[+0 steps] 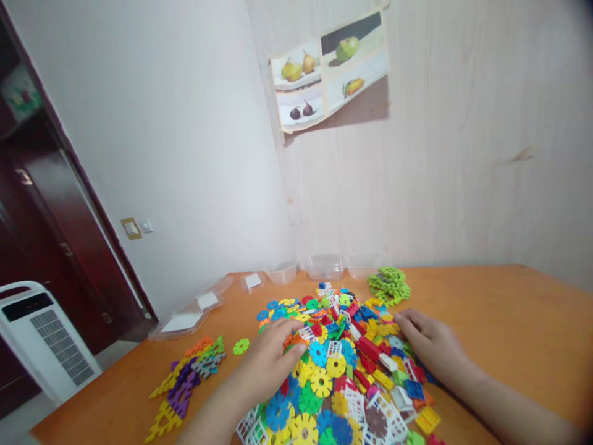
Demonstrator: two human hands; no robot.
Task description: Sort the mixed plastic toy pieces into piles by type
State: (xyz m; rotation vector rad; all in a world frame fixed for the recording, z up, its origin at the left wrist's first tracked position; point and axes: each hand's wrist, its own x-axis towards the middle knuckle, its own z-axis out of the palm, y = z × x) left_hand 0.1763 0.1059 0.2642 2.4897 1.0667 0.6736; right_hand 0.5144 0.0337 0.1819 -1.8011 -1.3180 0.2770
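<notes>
Both hands resting flat in the toy pile [343, 364], lower centre of frame.
Left hand [269, 361] and right hand [430, 346] are lying released, fingers spread over pieces, gripping nothing; green stack [389, 284] sitting behind on the table [500, 309].

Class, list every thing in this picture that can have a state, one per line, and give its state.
Left hand: flat, palm down on the toy pile.
Right hand: flat, on the pile's right edge.
Toy pile: heaped, mixed colours.
Green pieces: sorted apart.
Tubs: lidless, by the wall.
Lids: off, lying flat.
Poster: hanging crooked.
</notes>
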